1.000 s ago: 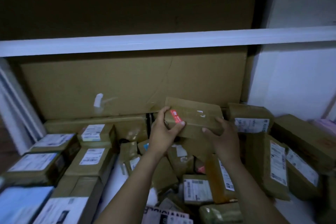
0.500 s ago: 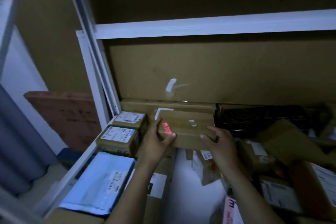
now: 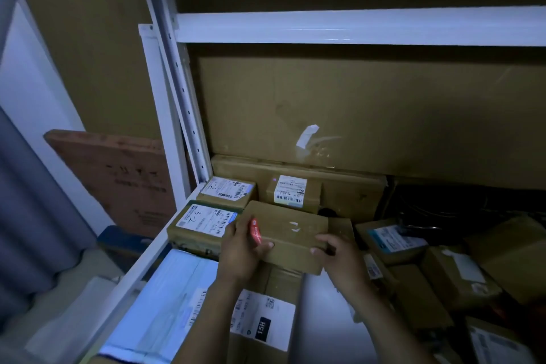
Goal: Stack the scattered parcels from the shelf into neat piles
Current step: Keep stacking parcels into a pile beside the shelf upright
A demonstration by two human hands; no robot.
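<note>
**A:** Where is the brown parcel (image 3: 291,235) sitting?

**B:** Both hands are holding it. The left hand (image 3: 240,248) is wrapping its thumb and fingers round the left end, by the red sticker (image 3: 255,230). The right hand (image 3: 342,257) is gripping the near right corner. The parcel is hanging near the left edge of the shelf (image 3: 147,260), just beside the parcel marked 3-2 (image 3: 204,221) and over the box with the 15H label (image 3: 263,319).

**A:** Is it resting on anything?

**B:** I am not able to tell. The hands are hiding what is under it.

**A:** What could be going wrong?

**B:** I am thinking the right hand is only catching one corner. If that side is slipping, the parcel is tipping and dropping onto the box below.

**A:** Anything else?

**B:** Yes. It is lying a bit crooked next to the 3-2 parcel. If it is going down like that, the pile is ending up messy. It could also be bumping the 3-2 parcel and pushing it toward the left edge, where it may be falling off.
</note>
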